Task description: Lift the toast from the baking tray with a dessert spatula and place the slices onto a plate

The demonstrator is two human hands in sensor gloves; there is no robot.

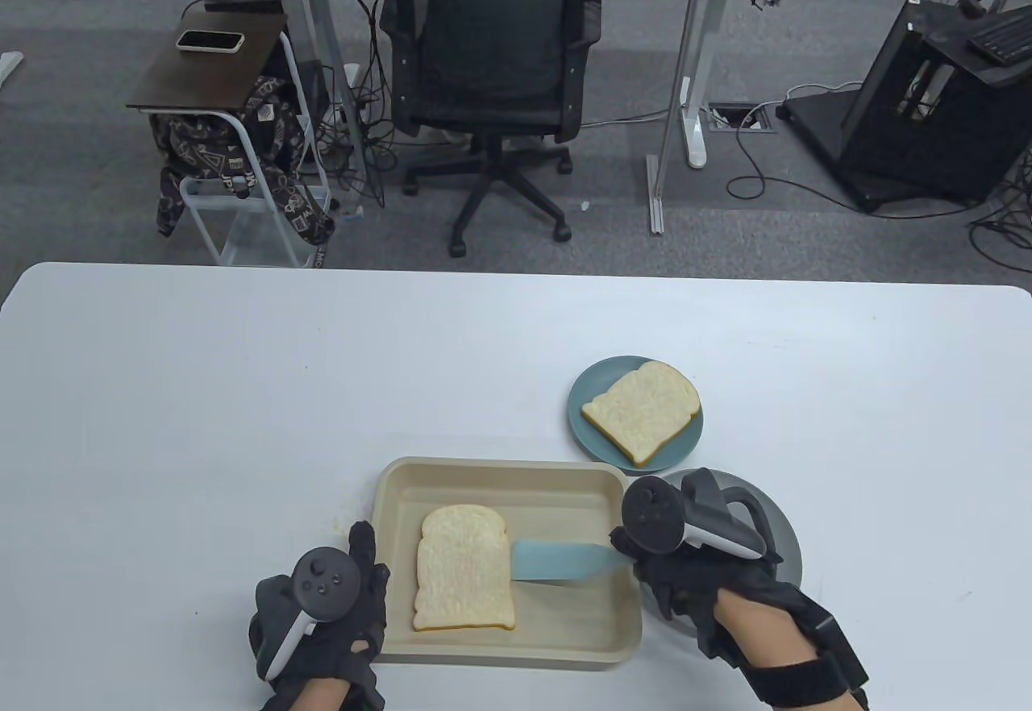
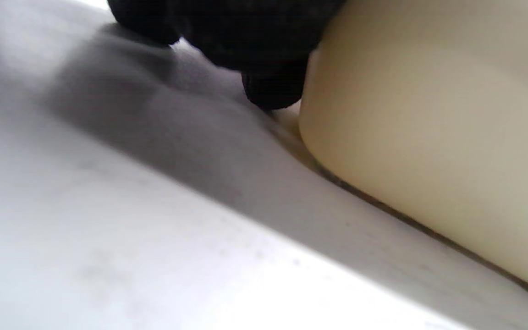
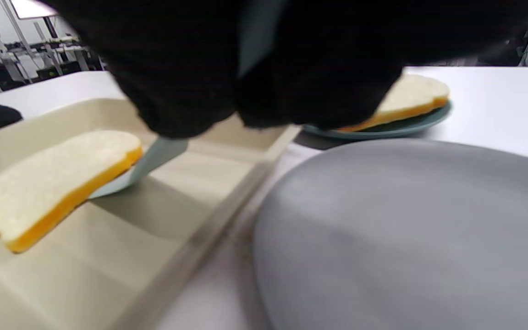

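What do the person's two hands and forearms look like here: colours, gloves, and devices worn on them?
Both the left hand and the right hand wear black knitted gloves covering the fingers. A black-and-white tracker, with a round dark face carrying small buttons, is strapped to the back of each. The right wrist has a wide black strap; bare forearm shows between strap and glove. No sleeves or cables are visible.

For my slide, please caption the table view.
Right hand slides spatula under toast in tray.

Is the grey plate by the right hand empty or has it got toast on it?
Empty: the grey plate shows bare surface; no toast on it.
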